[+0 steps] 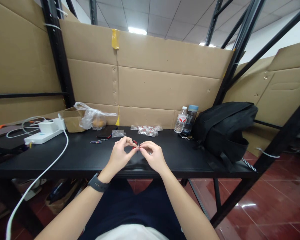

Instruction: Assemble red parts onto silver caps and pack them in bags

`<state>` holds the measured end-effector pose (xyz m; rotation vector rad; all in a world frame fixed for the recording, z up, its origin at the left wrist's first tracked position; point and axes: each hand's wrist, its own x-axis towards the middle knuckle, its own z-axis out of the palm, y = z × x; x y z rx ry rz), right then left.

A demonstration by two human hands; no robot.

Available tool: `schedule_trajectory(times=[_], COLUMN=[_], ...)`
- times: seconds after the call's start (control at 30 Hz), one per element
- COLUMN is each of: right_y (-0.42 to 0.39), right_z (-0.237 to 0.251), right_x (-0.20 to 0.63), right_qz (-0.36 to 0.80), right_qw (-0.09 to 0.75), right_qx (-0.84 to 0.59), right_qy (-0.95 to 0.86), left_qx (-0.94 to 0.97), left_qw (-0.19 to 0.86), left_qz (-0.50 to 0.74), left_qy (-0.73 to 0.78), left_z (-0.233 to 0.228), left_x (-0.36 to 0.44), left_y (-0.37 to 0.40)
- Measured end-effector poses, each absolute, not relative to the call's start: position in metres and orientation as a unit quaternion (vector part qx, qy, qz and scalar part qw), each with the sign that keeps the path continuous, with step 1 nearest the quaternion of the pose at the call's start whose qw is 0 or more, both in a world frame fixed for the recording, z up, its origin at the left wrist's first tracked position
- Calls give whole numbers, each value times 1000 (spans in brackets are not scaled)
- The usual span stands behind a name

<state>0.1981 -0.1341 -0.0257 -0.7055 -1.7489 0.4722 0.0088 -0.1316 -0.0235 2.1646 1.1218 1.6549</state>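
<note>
Cardboard-walled black table (77, 156), two hands meeting over its front edge.

Left hand (120, 155) and right hand (152, 156) pinch together on one small red-and-metal piece (136, 143), fingertips nearly touching, held just above the table's near middle. Behind them lie small clear packets (147, 130); a water bottle (181, 120) and black backpack (225, 130) sit toward the right end, a white power strip (43, 136) at the left.

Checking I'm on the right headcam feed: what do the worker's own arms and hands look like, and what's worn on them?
Two bare forearms with no sleeves showing and no gloves. The left hand has a dark wristband, like a watch or fitness band, on its wrist. The right hand and its wrist carry nothing. No rings or markings can be made out.
</note>
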Motion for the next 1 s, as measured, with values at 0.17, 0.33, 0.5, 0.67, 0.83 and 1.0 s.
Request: schedule_trajectory(times=[0.17, 0.33, 0.5, 0.67, 0.83, 1.0], right_y=[-137, -140, -139, -137, -139, -138], right_z=[-24, -24, -26, -29, -30, -30], right_x=[198, 197, 196, 195, 194, 193], right_qz=[172, 86, 5, -42, -72, -82], right_qw=[568, 572, 567, 560, 550, 556], right_qx=[-304, -323, -348, -349, -351, -342], right_qy=[-745, -749, -746, -751, -755, -754], left_qx=[737, 745, 743, 744, 732, 729], left_qw=[112, 109, 83, 69, 69, 85], left_qz=[555, 539, 530, 517, 515, 514], left_qy=[370, 376, 399, 417, 440, 444], left_z=[-25, -23, -22, -23, -25, -28], left_x=[9, 10, 10, 8, 7, 6], left_y=[-130, -130, -129, -127, -125, -122])
